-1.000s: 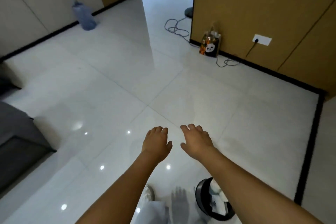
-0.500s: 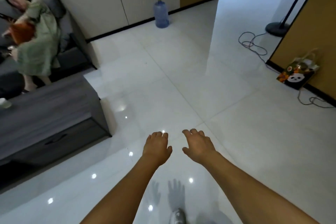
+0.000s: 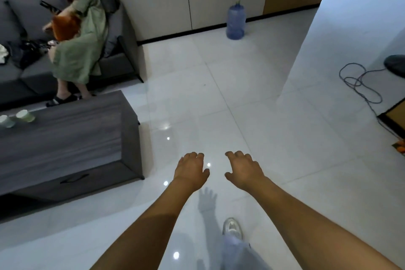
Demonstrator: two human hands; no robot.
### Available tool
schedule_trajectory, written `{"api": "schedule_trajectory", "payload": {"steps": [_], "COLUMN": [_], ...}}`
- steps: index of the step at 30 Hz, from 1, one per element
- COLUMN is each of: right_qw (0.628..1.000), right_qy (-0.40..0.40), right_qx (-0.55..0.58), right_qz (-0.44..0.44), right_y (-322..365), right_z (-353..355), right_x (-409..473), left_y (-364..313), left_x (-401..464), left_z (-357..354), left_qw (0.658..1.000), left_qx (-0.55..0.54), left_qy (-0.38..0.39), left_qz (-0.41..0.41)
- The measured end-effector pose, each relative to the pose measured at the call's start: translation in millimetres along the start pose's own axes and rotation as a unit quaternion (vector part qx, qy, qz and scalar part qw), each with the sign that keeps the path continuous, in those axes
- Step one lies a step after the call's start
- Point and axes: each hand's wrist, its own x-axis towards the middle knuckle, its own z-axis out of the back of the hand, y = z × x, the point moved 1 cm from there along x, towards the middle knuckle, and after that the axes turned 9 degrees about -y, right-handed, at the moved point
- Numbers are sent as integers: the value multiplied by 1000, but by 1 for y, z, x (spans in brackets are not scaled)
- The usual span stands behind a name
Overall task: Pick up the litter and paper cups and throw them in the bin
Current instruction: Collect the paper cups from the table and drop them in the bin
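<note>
Looking down past both outstretched forearms, I saw a pale shoe [image 3: 232,227] on the white tiled floor [image 3: 252,103] directly below. Ahead of it the left hand [image 3: 190,171] hung palm down with its grip loose and spread, fingers gently bent and holding nothing. Just beside it, not touching, the right hand [image 3: 244,171] hovered the same way, its grip relaxed and empty, thumb pointing inward. Their shadows lay on the glossy tiles underneath.

To my left stood a low grey desk [image 3: 65,144] with a drawer handle on its near face. Near its far left corner sat two paper cups [image 3: 16,118] close beside each other, the left one partly cut off by the edge of my view; whether they stood upright or leaned I could not tell. They were well apart from both hands.

Beyond the desk a person in a green dress [image 3: 81,44] sat on a dark grey sofa [image 3: 19,17], holding something orange. Further back a blue water jug [image 3: 235,22] stood on the floor near the wall's black skirting. Off to the right a loose cable [image 3: 359,83] coiled across the tiles toward a round black stand base [image 3: 395,66].
</note>
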Motion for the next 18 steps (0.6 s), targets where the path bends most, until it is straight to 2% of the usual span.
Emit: {"api": "schedule_trajectory", "payload": {"steps": [7,18], "right_qw": [998,991], "right_qy": [23,57], "right_qx": [-22,-28], "right_qz": [54,115], "right_y": [21,128], "right_z": [45,58], "right_x": [135,349], "left_y": [29,168], "left_x": [108,279], "left_z": [37,89], "left_qw": [997,987], "left_qx": [-40,-58], "left_qy": [-30,-39], "left_qz": [62,144]}}
